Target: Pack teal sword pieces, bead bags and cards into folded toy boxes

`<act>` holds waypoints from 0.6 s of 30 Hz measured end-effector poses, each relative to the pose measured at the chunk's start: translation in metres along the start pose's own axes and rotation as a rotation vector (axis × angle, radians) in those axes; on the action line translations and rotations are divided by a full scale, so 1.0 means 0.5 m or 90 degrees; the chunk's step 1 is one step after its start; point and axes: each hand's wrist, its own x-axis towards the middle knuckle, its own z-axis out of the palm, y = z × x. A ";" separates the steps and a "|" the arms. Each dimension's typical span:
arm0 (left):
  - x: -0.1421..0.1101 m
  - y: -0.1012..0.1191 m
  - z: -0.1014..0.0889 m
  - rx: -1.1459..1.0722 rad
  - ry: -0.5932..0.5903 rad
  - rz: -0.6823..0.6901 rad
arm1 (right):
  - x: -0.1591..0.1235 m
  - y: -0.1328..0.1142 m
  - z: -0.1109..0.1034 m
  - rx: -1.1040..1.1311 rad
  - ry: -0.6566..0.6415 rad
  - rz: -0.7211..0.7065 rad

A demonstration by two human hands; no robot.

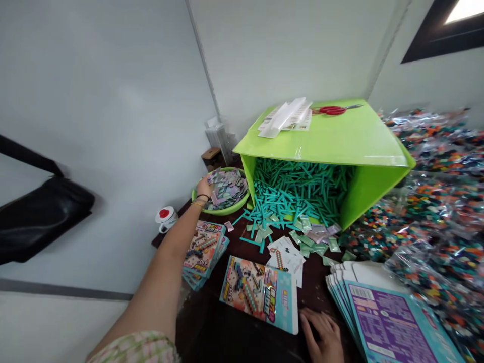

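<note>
My left hand [204,187] reaches into the left side of a green basin [236,206] heaped with small flat packets [227,187]. Its fingers are lost among the packets, so their grip does not show. My right hand [322,334] lies on the dark table with its fingers stretched out, near the right end of a printed DIY package [260,293]. That package lies flat in front of me. Just behind it are white printed sheets [285,257], partly under its top edge.
A green bin [325,143] on its side spills turquoise sticks [280,201]. Scissors [335,110] lie on top. Loose packets [317,242] lie before it. Package stacks [204,249] [393,317], bags of coloured pieces [427,201] and a lidded mug [166,218] stand around.
</note>
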 end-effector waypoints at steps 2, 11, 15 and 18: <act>-0.018 0.001 -0.045 -0.030 0.034 0.002 | 0.005 -0.010 -0.002 0.015 -0.001 0.029; -0.252 0.200 0.005 -0.255 -0.077 0.237 | 0.038 -0.065 -0.026 0.093 -0.015 0.080; -0.323 0.347 0.084 -0.208 -0.208 0.281 | 0.069 -0.089 -0.044 0.113 -0.022 0.087; -0.368 0.452 0.130 -0.161 -0.291 0.318 | 0.083 -0.118 -0.060 0.093 -0.032 0.097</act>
